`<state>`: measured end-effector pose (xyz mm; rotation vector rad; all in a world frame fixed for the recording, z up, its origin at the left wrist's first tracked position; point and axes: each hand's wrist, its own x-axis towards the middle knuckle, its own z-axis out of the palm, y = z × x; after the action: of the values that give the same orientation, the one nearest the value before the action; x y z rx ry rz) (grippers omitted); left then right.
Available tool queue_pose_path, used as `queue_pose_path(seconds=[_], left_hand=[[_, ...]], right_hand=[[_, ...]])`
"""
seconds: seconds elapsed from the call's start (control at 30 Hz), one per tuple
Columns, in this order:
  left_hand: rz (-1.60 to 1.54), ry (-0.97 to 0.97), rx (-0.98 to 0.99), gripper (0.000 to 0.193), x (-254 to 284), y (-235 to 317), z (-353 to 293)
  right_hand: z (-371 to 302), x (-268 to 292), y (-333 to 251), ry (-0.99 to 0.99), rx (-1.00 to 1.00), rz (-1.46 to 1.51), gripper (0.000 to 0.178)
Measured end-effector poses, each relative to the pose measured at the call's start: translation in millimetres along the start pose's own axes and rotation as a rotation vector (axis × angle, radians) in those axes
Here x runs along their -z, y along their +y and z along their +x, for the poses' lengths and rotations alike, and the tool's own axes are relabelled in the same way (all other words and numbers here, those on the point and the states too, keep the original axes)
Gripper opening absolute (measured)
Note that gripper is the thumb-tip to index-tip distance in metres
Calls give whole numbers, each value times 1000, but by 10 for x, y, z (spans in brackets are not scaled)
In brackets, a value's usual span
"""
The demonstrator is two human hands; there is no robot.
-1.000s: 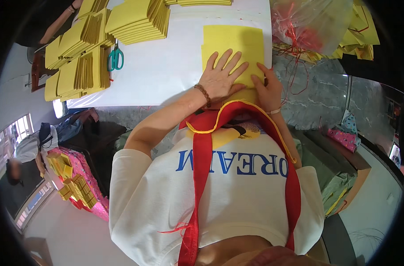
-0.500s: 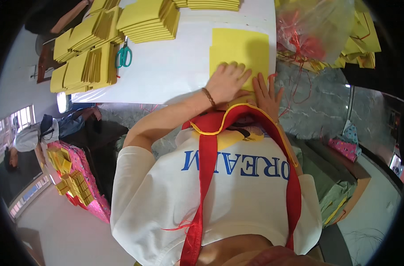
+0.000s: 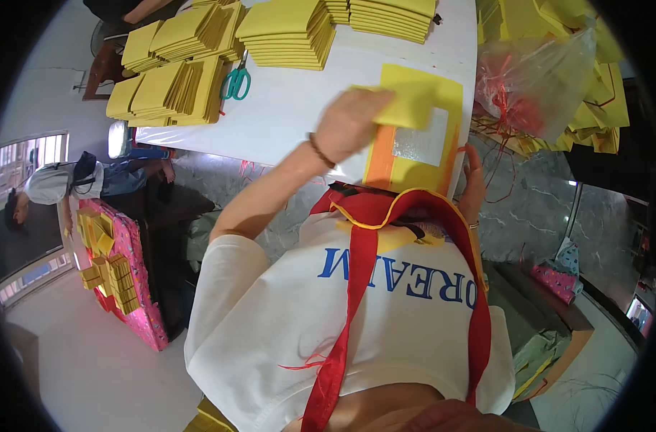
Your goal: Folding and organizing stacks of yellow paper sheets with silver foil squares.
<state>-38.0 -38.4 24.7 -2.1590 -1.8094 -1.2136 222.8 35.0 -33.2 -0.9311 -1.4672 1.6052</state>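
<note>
My left hand (image 3: pixel 349 122) is closed on the edge of a folded yellow paper sheet (image 3: pixel 410 101), lifting it over the table near its right edge; the fingers are somewhat blurred. Beneath it lies a yellow piece (image 3: pixel 428 173) with an orange strip (image 3: pixel 380 160) and a shiny whitish rectangle (image 3: pixel 418 146). My right hand (image 3: pixel 473 189) is beside this piece at the table's right edge, its fingers loosely bent and apart, with nothing visible in them. Something red shows at one fingertip.
Stacks of folded yellow paper (image 3: pixel 284 32) cover the table's far left, with green-handled scissors (image 3: pixel 238 83) beside them. A clear plastic bag (image 3: pixel 536 86) with red string hangs at the right. On the left are a person (image 3: pixel 61 180) and a pink-covered surface (image 3: pixel 144 281) with yellow bundles.
My left hand has gone from pressing on the yellow paper to lifting a flap, uncovering the orange strip and whitish rectangle. My right hand has moved off the paper to its right side.
</note>
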Motion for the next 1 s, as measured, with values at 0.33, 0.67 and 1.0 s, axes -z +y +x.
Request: queue_pose_path(seconds=[0.33,0.67,1.0], left_hand=[[459,-319,67,49,368,-1167,-1083],[397,-339,270,38,207,-1188,-1213],[482,-421,176,31,265,-1097,-996]], right_hand=[[60,113,105,9,58,-278,43],[37,97,136,87,80,-264,31],[239,69,93,-221,502,-724,18]])
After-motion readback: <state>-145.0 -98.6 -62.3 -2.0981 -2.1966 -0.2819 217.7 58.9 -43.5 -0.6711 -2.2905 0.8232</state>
